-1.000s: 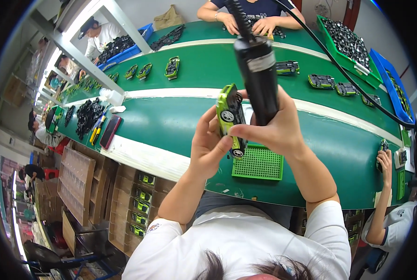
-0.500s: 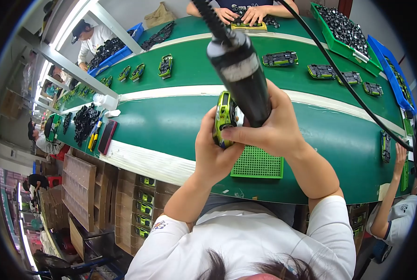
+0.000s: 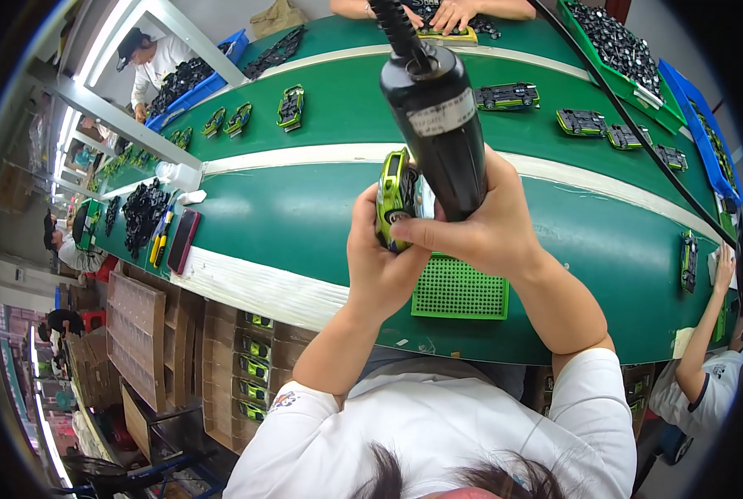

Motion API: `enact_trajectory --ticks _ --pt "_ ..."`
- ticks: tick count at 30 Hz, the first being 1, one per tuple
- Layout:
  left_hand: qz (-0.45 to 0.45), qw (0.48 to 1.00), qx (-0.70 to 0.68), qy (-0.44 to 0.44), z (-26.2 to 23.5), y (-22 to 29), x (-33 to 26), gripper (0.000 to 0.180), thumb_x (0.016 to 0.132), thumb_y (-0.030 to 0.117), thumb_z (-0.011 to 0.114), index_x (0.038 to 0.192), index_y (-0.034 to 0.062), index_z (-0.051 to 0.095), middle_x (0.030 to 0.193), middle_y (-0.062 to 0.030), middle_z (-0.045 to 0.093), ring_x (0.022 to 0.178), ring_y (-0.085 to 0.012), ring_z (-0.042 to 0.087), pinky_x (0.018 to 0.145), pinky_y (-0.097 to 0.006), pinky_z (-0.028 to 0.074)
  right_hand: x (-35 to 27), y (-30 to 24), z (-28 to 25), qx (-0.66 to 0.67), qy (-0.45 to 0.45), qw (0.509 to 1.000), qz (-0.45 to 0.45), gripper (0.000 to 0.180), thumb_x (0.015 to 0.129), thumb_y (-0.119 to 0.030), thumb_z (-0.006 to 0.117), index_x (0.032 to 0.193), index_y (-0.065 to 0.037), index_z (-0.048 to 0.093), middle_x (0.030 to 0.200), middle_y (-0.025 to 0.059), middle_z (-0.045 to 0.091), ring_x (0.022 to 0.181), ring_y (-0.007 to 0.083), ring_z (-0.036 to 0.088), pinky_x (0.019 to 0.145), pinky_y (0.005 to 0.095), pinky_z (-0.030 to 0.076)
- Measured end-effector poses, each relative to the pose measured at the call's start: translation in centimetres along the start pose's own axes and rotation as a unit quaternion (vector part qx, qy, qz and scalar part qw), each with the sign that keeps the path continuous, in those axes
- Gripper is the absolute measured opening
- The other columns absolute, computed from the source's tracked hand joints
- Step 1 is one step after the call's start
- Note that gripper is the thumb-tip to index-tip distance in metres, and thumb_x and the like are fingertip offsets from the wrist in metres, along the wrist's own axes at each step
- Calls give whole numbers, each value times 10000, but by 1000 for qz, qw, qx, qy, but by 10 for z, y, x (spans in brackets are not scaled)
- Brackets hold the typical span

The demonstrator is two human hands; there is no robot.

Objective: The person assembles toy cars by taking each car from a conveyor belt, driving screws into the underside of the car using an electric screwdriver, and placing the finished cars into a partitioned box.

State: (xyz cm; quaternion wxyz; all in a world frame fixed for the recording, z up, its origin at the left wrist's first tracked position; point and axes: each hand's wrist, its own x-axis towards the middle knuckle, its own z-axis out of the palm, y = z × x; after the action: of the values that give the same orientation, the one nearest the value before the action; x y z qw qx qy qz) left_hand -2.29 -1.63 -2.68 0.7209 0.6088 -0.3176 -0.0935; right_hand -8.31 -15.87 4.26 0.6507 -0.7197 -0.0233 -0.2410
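**Toy car raised to the screwdriver**

Fingers [image 3: 370,218] of the left hand [image 3: 380,266] wrapped around a lime-green toy car [image 3: 395,198], clamping it on edge, wheels turned toward the tool, presumably so the underside faces the bit. Held up off the belt, close to the face, likely for a clear look at the screw point; the bit itself hidden behind the knuckles. Just right of the car, the right hand [image 3: 492,229] closed firmly round the lower barrel of a black electric screwdriver [image 3: 434,125], thumb stretched across toward the car to steady both pieces together. Coiled cord running up from the tool's top. Below the hands, a green perforated mat [image 3: 459,291] lying flat on the green conveyor belt [image 3: 288,208], apparently a work pad. Further right, more toy cars [image 3: 584,122] spaced along the belt, and a bin of dark parts [image 3: 613,37] at the far edge.

Compared with half a second earlier: both hands lifted higher and nearer the camera, screwdriver more upright, car pressed closer against the barrel, grips unchanged.
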Motion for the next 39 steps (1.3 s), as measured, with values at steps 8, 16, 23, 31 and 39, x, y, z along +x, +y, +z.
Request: enact_trajectory --ticks 8,16,23,31,39 --pt "-117 919 -367 -90 -17 23 5 645 802 237 665 1337 -41 438 1037 -168 615 928 -244 628 800 -343 524 4 6 -20 128 -62 988 -56 452 727 -33 844 1114 18 614 920 40 656 792 66 612 653 215 474" --pt "-132 919 -357 -101 -24 20 5 698 781 276 713 1342 -35 438 1052 -159 632 926 -233 640 804 -344 534 2 7 -32 129 -110 985 -12 463 635 -111 861 932 -26 516 690 64 630 616 133 587 596 198 436" --pt "-128 923 -345 -114 -25 21 3 718 790 301 699 1356 -44 425 1045 -160 632 926 -234 641 793 -342 536 7 5 -26 120 -194 970 -87 356 639 -47 869 912 -18 642 791 27 657 642 65 575 555 211 429" --pt "-119 914 -364 -131 -28 20 -3 699 807 285 684 1361 -50 420 1056 -159 627 936 -230 633 797 -343 534 3 14 -27 144 -172 973 -47 515 629 -191 871 951 -45 496 748 136 654 620 178 658 505 239 473" --pt "-187 899 -397 6 -70 19 -27 459 880 345 628 1159 -14 564 944 -157 674 801 -227 675 720 -370 575 7 33 -103 219 -137 963 -71 590 814 -451 763 1044 -24 428 746 36 477 572 120 446 478 236 388"
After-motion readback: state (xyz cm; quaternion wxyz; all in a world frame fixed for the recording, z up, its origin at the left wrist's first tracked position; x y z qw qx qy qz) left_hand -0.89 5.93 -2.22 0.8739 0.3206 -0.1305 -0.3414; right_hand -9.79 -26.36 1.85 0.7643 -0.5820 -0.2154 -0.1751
